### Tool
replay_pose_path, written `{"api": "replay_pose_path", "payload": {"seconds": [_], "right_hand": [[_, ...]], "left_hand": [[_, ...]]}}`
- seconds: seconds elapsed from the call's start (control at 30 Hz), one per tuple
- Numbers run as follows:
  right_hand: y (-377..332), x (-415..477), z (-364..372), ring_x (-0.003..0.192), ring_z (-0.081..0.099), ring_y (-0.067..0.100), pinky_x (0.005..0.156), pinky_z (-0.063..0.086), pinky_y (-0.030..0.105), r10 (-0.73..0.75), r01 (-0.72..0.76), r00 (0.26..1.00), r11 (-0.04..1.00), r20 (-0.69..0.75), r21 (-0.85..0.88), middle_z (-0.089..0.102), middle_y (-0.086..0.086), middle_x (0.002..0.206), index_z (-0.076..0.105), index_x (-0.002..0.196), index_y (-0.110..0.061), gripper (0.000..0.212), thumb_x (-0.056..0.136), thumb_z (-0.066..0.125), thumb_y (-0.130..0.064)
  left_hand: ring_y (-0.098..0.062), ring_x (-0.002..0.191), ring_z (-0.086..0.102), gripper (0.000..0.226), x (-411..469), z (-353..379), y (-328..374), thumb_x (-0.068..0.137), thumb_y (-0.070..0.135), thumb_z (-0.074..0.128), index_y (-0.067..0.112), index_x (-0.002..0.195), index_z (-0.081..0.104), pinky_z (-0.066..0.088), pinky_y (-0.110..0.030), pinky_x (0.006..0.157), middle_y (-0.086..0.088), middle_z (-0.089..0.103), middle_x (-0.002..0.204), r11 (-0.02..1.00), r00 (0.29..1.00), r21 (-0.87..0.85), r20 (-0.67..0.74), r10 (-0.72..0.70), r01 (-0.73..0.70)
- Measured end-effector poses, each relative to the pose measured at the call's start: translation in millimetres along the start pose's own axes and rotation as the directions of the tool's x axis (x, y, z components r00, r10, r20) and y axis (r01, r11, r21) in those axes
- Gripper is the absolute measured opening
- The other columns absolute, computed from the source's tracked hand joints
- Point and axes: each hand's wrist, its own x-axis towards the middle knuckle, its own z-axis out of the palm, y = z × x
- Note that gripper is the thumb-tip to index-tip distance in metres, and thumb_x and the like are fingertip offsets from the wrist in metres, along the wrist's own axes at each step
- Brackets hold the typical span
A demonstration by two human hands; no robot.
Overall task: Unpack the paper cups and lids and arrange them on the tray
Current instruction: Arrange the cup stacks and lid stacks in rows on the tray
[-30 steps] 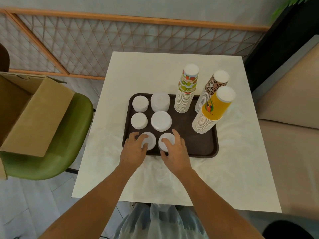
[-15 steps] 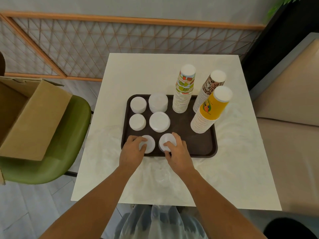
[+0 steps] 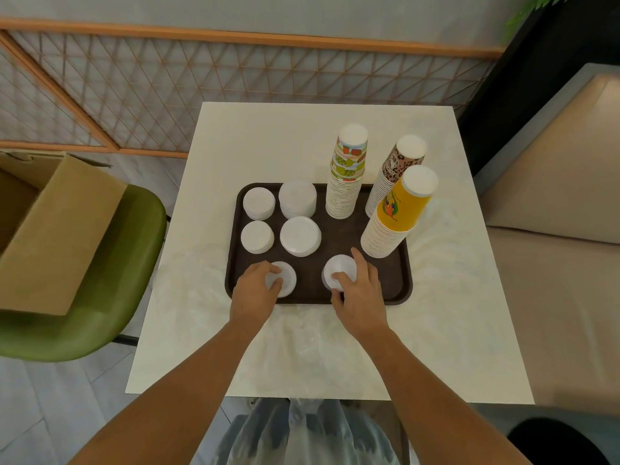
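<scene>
A dark brown tray (image 3: 396,283) lies in the middle of the white table. Three upside-down cup stacks stand on its right side: a fruit-print stack (image 3: 347,172), a leopard-print stack (image 3: 396,172) and a yellow stack (image 3: 397,213). Several white lid stacks (image 3: 298,234) fill the tray's left half. My left hand (image 3: 256,290) grips the front left lid stack (image 3: 287,278). My right hand (image 3: 360,292) grips the front middle lid stack (image 3: 340,268), fingers curled round its side.
An open cardboard box (image 3: 50,229) sits on a green chair (image 3: 110,313) to the left. Clear plastic wrap (image 3: 302,344) lies on the table in front of the tray. A beige bench (image 3: 553,263) runs along the right, a lattice screen (image 3: 201,88) behind.
My right hand has slid its lid stack to the right, away from the left one, widening the gap between them. My left hand stays on its stack.
</scene>
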Motion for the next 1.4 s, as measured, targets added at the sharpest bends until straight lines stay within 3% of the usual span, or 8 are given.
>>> {"api": "replay_pose_path", "payload": {"seconds": [0.17,0.33,0.4,0.5,0.63,0.87,1.07,1.4], "right_hand": [[6,-11,-9,0.139,0.043,0.031,0.106,0.045,0.041,-0.08,0.093,0.979,0.994,-0.185,0.062,0.041,0.01,0.159,0.074,0.115,-0.019,0.031,0.085,0.081,-0.023],[22,-16,-33,0.131,0.048,0.024,0.105,0.052,0.046,0.237,-0.053,0.877,0.912,-0.418,0.406,0.045,0.003,0.142,0.061,0.115,-0.014,0.036,0.084,0.08,-0.012],[35,-9,-43,0.123,0.052,0.023,0.097,0.055,0.051,0.392,-0.104,0.819,0.82,-0.418,0.563,0.041,-0.004,0.134,0.053,0.121,-0.015,0.047,0.083,0.08,-0.011],[47,10,-58,0.129,0.051,0.025,0.103,0.055,0.05,0.584,-0.318,0.787,0.661,-0.199,0.68,0.039,-0.001,0.144,0.041,0.144,-0.021,0.076,0.083,0.086,-0.018],[58,37,-59,0.145,0.043,0.028,0.112,0.046,0.045,0.505,-0.376,0.862,0.687,-0.038,0.622,0.032,-0.001,0.161,0.024,0.158,-0.029,0.104,0.078,0.091,-0.03],[61,62,-44,0.137,0.049,0.021,0.108,0.045,0.037,0.411,-0.291,0.91,0.72,-0.049,0.63,0.048,-0.005,0.148,0.033,0.151,-0.032,0.1,0.072,0.094,-0.032],[58,76,-29,0.132,0.052,0.018,0.104,0.049,0.037,0.49,-0.313,0.869,0.656,-0.071,0.687,0.051,-0.008,0.145,0.031,0.149,-0.035,0.104,0.068,0.096,-0.034],[56,83,-15,0.125,0.061,0.024,0.103,0.053,0.04,0.53,-0.304,0.828,0.699,-0.183,0.647,0.059,-0.001,0.141,0.038,0.147,-0.03,0.09,0.074,0.092,-0.035]], "left_hand": [[-0.022,0.123,0.061,0.019,-5,2,3,0.095,0.021,0.076,0.021,0.113,0.072,0.045,-0.027,0.1,0.001,0.063,0.136,0.998,0.997,-0.062,-0.077,-0.022,0.017],[-0.019,0.105,0.064,0.024,-3,-3,10,0.096,0.032,0.073,0.026,0.118,0.068,0.06,-0.04,0.093,0.005,0.06,0.123,0.995,0.979,-0.09,-0.206,0.016,-0.035],[-0.018,0.109,0.063,0.03,2,-4,19,0.095,0.031,0.074,0.026,0.124,0.065,0.06,-0.041,0.095,0.004,0.06,0.128,0.995,0.97,-0.071,-0.238,0.051,-0.07],[-0.02,0.116,0.062,0.034,12,-5,36,0.095,0.03,0.074,0.026,0.128,0.066,0.058,-0.041,0.098,-0.001,0.061,0.134,0.986,0.96,-0.011,-0.229,0.161,-0.167],[-0.023,0.12,0.058,0.034,28,1,50,0.097,0.03,0.071,0.025,0.131,0.068,0.057,-0.039,0.098,-0.003,0.06,0.14,0.96,0.955,0.11,-0.123,0.27,-0.257],[-0.031,0.133,0.052,0.043,41,10,59,0.099,0.035,0.067,0.028,0.141,0.063,0.053,-0.052,0.106,-0.005,0.054,0.152,0.906,0.957,0.318,0.016,0.288,-0.278],[-0.028,0.137,0.049,0.04,45,14,65,0.102,0.036,0.062,0.028,0.141,0.063,0.047,-0.049,0.113,-0.001,0.052,0.155,0.913,0.973,0.34,0.054,0.222,-0.227],[-0.028,0.134,0.05,0.038,51,12,71,0.101,0.04,0.061,0.03,0.138,0.065,0.047,-0.049,0.113,0.0,0.055,0.152,0.907,0.977,0.366,0.069,0.199,-0.211]]}}
